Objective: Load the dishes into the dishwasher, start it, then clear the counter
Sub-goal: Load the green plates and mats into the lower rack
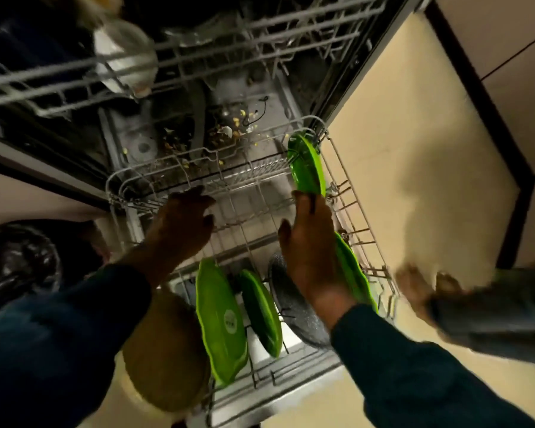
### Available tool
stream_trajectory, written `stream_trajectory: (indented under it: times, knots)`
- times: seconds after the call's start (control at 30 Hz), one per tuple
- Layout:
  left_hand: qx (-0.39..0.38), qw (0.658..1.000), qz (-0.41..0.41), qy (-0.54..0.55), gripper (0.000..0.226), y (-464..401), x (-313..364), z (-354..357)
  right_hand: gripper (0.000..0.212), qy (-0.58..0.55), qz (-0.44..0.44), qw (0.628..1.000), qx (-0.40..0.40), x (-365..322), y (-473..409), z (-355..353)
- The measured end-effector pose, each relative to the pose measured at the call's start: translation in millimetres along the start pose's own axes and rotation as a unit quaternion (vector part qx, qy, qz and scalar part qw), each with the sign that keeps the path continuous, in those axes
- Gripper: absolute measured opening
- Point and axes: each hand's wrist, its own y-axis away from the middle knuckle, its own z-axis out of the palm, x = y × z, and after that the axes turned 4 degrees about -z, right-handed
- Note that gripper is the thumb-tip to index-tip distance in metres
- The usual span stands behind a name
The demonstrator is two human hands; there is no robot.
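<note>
Green plate (306, 163) in right hand (309, 251)

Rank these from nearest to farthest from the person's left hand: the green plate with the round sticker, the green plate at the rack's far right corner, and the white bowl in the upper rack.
From the left hand, in the head view:
1. Sticker plate, just below the hand, at the lower rack's near end.
2. Corner plate, across the rack to the right.
3. White bowl, up in the upper rack, top left.

Both hands (179, 223) are bare, and dark blue long sleeves (84, 322) reach down to the wrists.
</note>
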Motion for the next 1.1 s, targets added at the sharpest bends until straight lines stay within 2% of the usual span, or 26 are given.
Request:
stream_trajectory:
  times: [0.1, 0.2, 0.3, 0.53, 0.6, 0.8, 0.93, 1.1]
  knots:
    - [0.016, 0.999, -0.042, 0.02, 0.038, 54.6, -0.4, -40.3, 0.037, -0.06, 0.033, 0.996, -0.05, -46.0, 40.2, -31.7]
    - [0.002, 0.997, -0.07, 0.04, 0.037, 123.3, 8.6, -76.6, 0.049, -0.027, -0.03, 0.996, -0.077, -95.4, 87.0, -80.0]
    - [-0.006, 0.995, -0.085, 0.044, 0.035, 185.8, 20.6, -106.2, 0.044, -0.023, -0.055, 0.994, -0.096, -129.7, 122.5, -121.5]
    - [0.037, 0.994, -0.052, 0.091, 0.026, 279.4, 9.5, -157.2, 0.044, -0.022, -0.089, 0.99, -0.106, -169.9, 178.2, -189.5]
    - [0.046, 0.993, -0.046, 0.097, 0.029, 292.5, 4.7, -172.3, 0.042, 0.001, -0.094, 0.989, -0.115, -178.4, 187.8, -198.9]
    - [0.087, 0.99, -0.012, 0.113, 0.036, 351.4, -43.2, -250.6, 0.041, 0.011, -0.093, 0.988, -0.126, -268.9, 227.2, -228.2]
    - [0.12, 0.987, -0.008, 0.106, 0.03, 386.9, -76.4, -295.4, 0.043, -0.016, -0.122, 0.986, -0.116, -333.1, 248.1, -229.5]
    - [0.149, 0.984, -0.018, 0.097, 0.031, 420.1, -119.6, -346.3, 0.046, -0.048, -0.203, 0.973, -0.101, -403.7, 243.9, -233.6]
